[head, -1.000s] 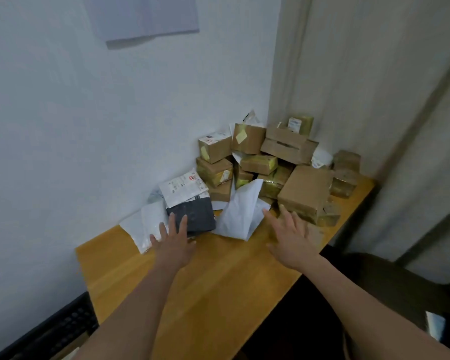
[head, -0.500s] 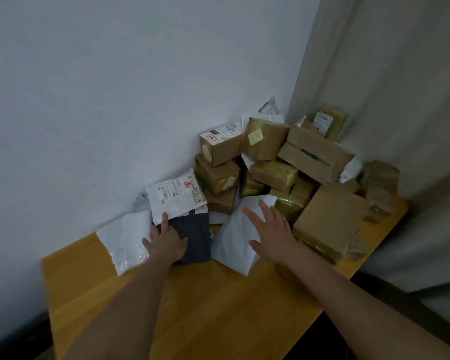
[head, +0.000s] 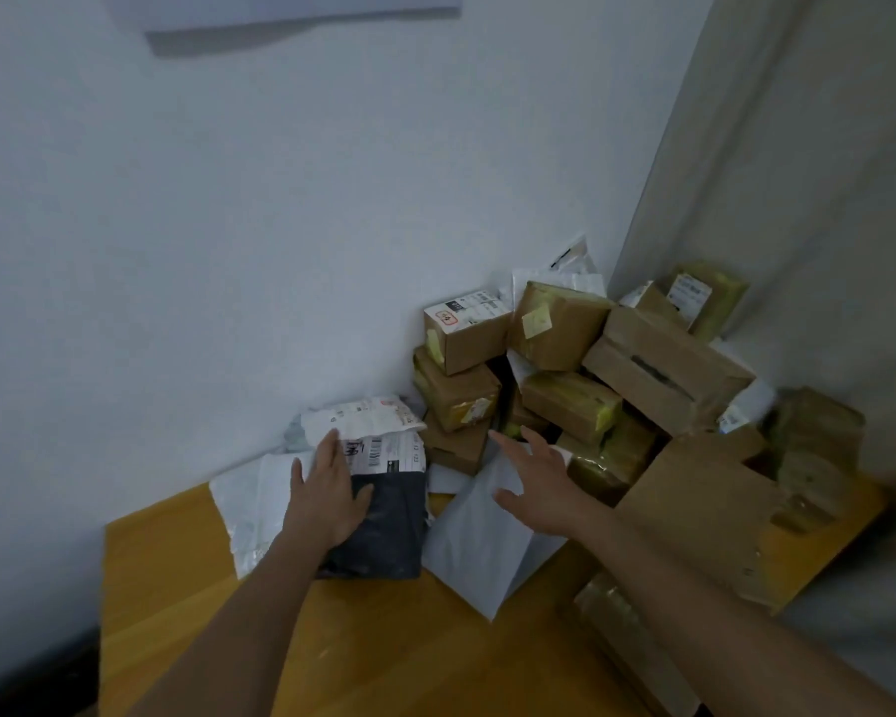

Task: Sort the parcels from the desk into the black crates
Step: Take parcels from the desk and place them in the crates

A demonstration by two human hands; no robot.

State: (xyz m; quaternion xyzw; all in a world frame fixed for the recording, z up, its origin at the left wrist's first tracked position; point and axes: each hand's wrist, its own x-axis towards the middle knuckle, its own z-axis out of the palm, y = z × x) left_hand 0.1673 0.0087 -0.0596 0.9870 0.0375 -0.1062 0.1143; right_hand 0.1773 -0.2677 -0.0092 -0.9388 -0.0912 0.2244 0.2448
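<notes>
Fingers (head: 332, 447) of the left hand (head: 327, 494) are lying straight and flat on the dark grey mailer (head: 384, 530), tips reaching the white labelled bag (head: 368, 421) stacked above it; pressing, not curling round anything. Right hand (head: 534, 483) is hovering spread and relaxed over the white envelope (head: 482, 540), holding nothing; can't tell if the palm is touching it. Parcels are all sitting on the wooden surface (head: 384, 659): soft bags lying along the wall edge toward the near-left, cardboard boxes (head: 565, 364) piling up in the far-right corner against the wall and curtain (head: 823, 199), one large flat box (head: 704, 514) by the right edge. Progress, as I'm reading it: barely started, nothing is lifted, the whole pile is waiting, and no black crate is showing in this view, so every parcel is left to sort. Versus half a second back: left hand is sitting further up the grey mailer, now reaching the labelled bag; right hand is further toward the boxes, beyond the envelope's top edge; the camera is closer and tilted, with a wall sheet (head: 301, 12) back in view at top.
</notes>
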